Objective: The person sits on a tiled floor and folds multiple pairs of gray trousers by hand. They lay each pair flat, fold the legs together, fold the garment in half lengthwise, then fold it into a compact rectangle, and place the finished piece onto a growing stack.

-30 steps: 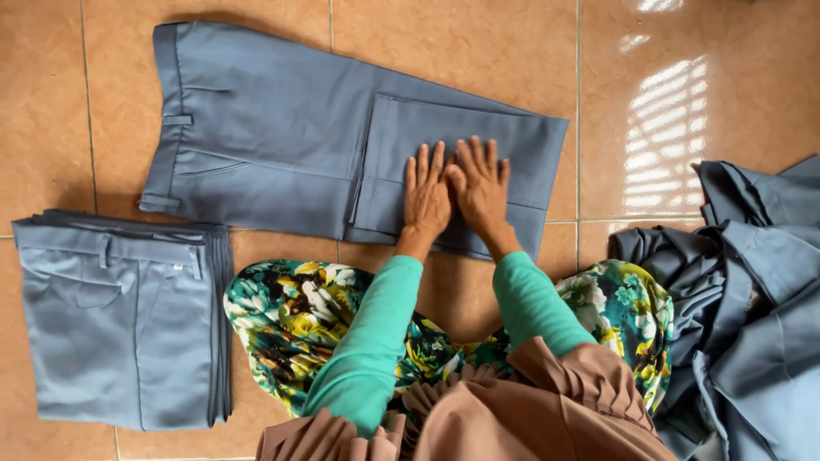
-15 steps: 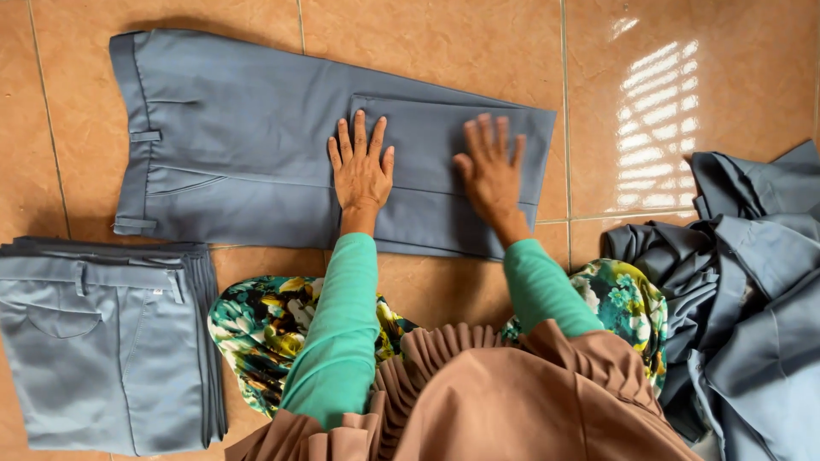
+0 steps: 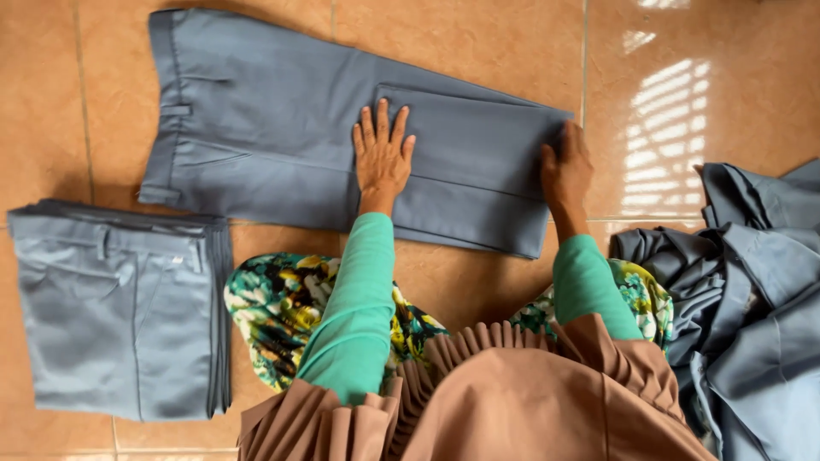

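Observation:
A pair of grey-blue trousers (image 3: pixel 256 128) lies flat on the tiled floor, waistband to the left, with the legs folded back over themselves at the right. My left hand (image 3: pixel 381 152) presses flat on the middle of the trousers at the edge of the folded layer, fingers spread. At the right end of the fold, my right hand (image 3: pixel 565 171) curls its fingers around the fabric edge.
A neat stack of folded grey-blue trousers (image 3: pixel 120 316) sits at the lower left. A loose heap of the same grey-blue garments (image 3: pixel 743 290) lies at the right. My green sleeves, floral cloth and brown pleated skirt fill the lower middle. Sunlight patches mark the orange tiles (image 3: pixel 675 128).
My hands have spread apart: the left slid left to the fold's edge and the right moved out to the right end of the trousers, where its fingers now curl on the fabric.

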